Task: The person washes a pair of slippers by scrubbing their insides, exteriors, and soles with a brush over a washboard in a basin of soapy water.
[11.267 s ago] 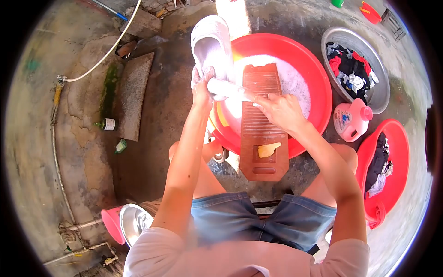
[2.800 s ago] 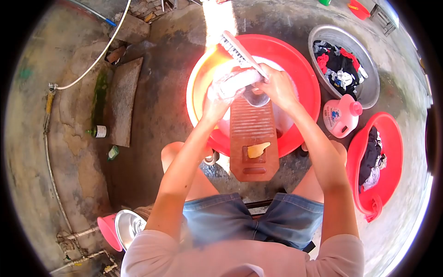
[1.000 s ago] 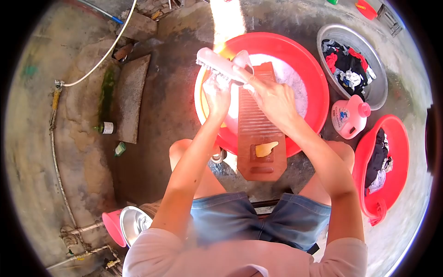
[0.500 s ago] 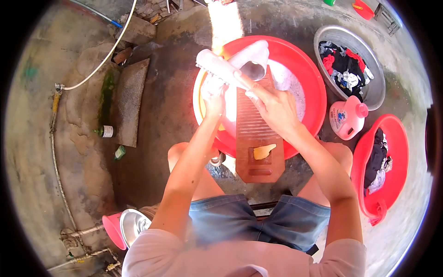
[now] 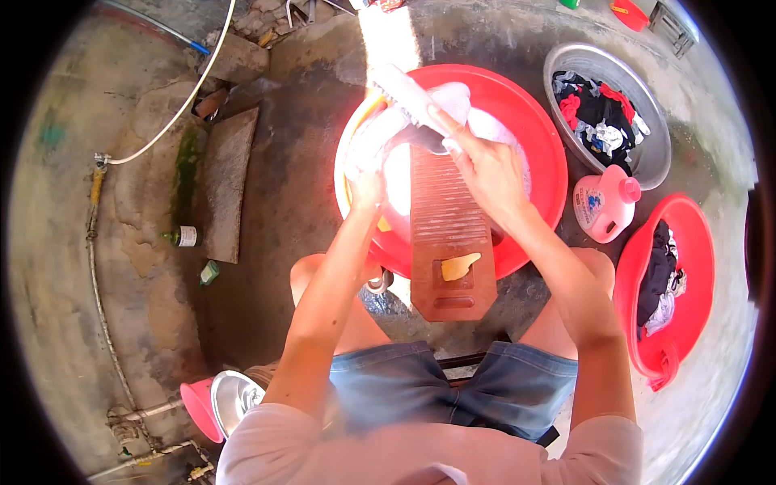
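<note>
brush [image 5: 409, 98] had swung its head up and farther from the left hand [image 5: 366, 171] since half a second earlier, and the right hand [image 5: 491, 168] had its fingers closed round the handle, index laid along the back. just past those fingers, over the basin [image 5: 547, 166], was the shoe [image 5: 456, 99], held by the left hand, whose fingers glare hid too much to tell how far they curled. nearer the body than both hands' fingers, soap [image 5: 461, 265] lay on the washboard [image 5: 447, 212].
</note>
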### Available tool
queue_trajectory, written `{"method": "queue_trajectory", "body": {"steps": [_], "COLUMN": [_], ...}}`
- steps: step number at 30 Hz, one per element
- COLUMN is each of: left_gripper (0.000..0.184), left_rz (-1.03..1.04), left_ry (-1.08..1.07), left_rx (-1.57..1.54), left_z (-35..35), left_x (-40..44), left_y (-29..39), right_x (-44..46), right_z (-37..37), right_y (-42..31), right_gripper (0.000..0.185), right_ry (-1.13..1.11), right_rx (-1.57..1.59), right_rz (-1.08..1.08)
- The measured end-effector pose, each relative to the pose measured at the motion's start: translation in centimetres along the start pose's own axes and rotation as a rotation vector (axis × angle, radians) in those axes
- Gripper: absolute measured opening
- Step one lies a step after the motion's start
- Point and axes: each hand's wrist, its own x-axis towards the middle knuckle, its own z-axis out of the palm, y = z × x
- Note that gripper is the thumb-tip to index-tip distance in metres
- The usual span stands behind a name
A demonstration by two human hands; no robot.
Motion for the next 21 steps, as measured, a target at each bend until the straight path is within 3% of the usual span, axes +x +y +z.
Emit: {"method": "queue_trajectory", "body": {"steps": [1,2,3,7,9,12,17,19,21], "left_gripper": [0.037,0.039,0.040,0.045,0.045,0.045,0.043,0.049,0.046], "left_rz": [-0.030,-0.085,-0.099,-0.140,-0.154,-0.111,-0.143,-0.151,-0.123], "left_ry": [0.036,0.062,0.065,0.081,0.074,0.140,0.100,0.029,0.016], "left_rx": [0.061,-0.200,-0.229,-0.338,-0.338,-0.385,-0.410,-0.368,-0.398], "left_z": [-0.5,-0.6,-0.9,-1.6,-1.5,-1.0,-1.4,-1.9,-2.3], "left_x": [0.0,-0.1,-0.2,-0.3,-0.1,-0.1,-0.3,0.2,0.6], "left_y": [-0.9,-0.9,-1.2,-2.4,-2.3,-1.6,-1.4,-1.5,-2.3], "right_x": [-1.2,-1.4,-1.6,2.2,1.6,-1.6,2.9,1.7,-0.9], "right_z": [0.5,0.7,0.8,-1.0,-0.9,0.8,-2.4,-1.9,-0.2], "right_y": [-1.7,-1.7,-1.7,3.6,2.2,-2.2,3.4,2.0,-1.0], "right_gripper": [0.057,0.057,0.058,0.055,0.055,0.054,0.049,0.049,0.051], "right_ry": [-0.014,-0.053,-0.090,-0.042,-0.037,-0.120,-0.076,-0.059,-0.163], "right_rx": [0.041,-0.008,-0.054,-0.088,-0.023,0.026,-0.046,0.044,0.096], "right_rz": [-0.064,-0.120,-0.179,0.243,0.264,-0.094,0.359,0.335,0.085]}}
